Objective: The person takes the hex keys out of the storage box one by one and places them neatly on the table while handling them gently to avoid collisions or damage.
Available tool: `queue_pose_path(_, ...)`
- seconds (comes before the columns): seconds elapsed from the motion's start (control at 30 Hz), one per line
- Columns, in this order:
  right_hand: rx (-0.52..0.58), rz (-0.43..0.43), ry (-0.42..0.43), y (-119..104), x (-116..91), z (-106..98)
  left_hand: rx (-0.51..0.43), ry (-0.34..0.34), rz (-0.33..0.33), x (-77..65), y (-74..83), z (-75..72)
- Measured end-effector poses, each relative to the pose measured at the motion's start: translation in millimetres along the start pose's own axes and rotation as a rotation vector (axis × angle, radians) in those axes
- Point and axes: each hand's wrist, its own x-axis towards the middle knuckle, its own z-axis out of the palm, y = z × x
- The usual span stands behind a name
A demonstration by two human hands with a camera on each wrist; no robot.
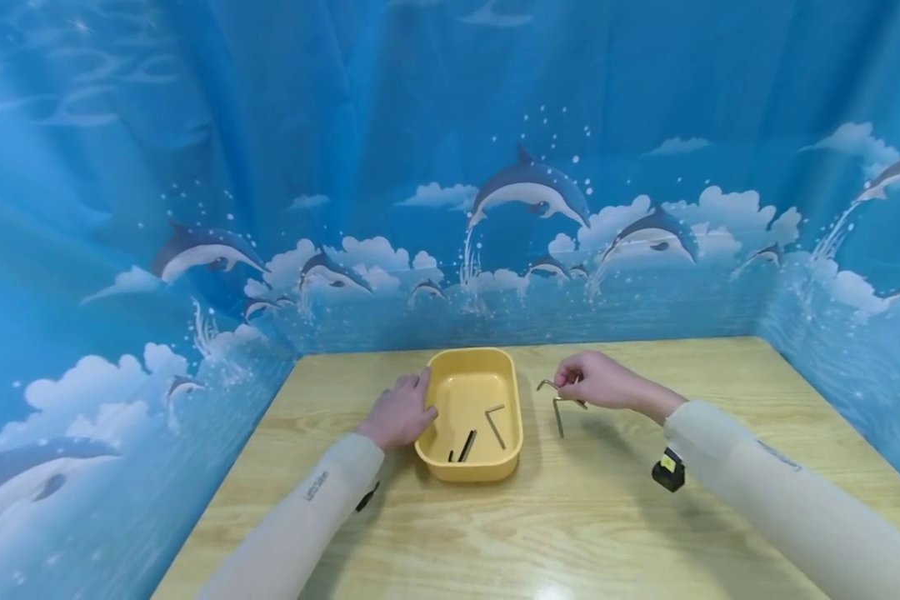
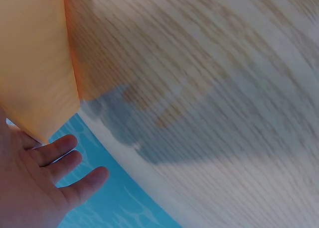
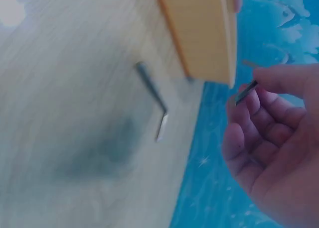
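Fingers of the right hand (image 1: 598, 382) pinched a hex key (image 3: 246, 92), its middle partly covered, between the yellow tray (image 1: 470, 473) to their left and open table (image 1: 720, 372) to their right, a second key (image 3: 152, 87) lying just below them, while the left hand (image 1: 397, 412), fingers loosely extended, touched the tray's rim.

A blue dolphin-printed backdrop (image 1: 390, 125) hangs round three sides of the wood-grain table (image 1: 540, 529).

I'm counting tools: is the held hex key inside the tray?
Out: the right hand pinches the hex key beside the yellow tray, above the table.
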Motion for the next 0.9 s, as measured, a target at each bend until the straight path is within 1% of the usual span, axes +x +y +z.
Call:
queue_pose_path(0.23,-0.028,0.047,0.040,22,-8,2,0.009,-0.014,-0.005,1.9,2.3,-6.6)
queue_pose_path(0.37,-0.022,0.116,0.053,29,-12,6,0.024,-0.017,0.003,3.5,1.8,-6.1)
queue_pose_path(0.5,-0.066,0.177,0.070,37,-15,13,0.021,-0.015,0.010,4.5,1.1,-5.2)
queue_pose_path(0.6,-0.100,0.209,0.080,42,-18,17,0.023,-0.020,0.012,5.0,1.4,-5.4)
queue_pose_path(0.7,-0.090,0.248,0.081,45,-20,21,0.026,-0.031,0.010,5.0,2.0,-5.8)
queue_pose_path(0.8,-0.086,0.273,0.075,47,-21,25,0.030,-0.040,0.003,4.2,2.7,-6.4)
queue_pose_path(0.9,-0.119,0.281,0.078,50,-21,28,0.027,-0.043,0.000,3.0,3.4,-6.2)
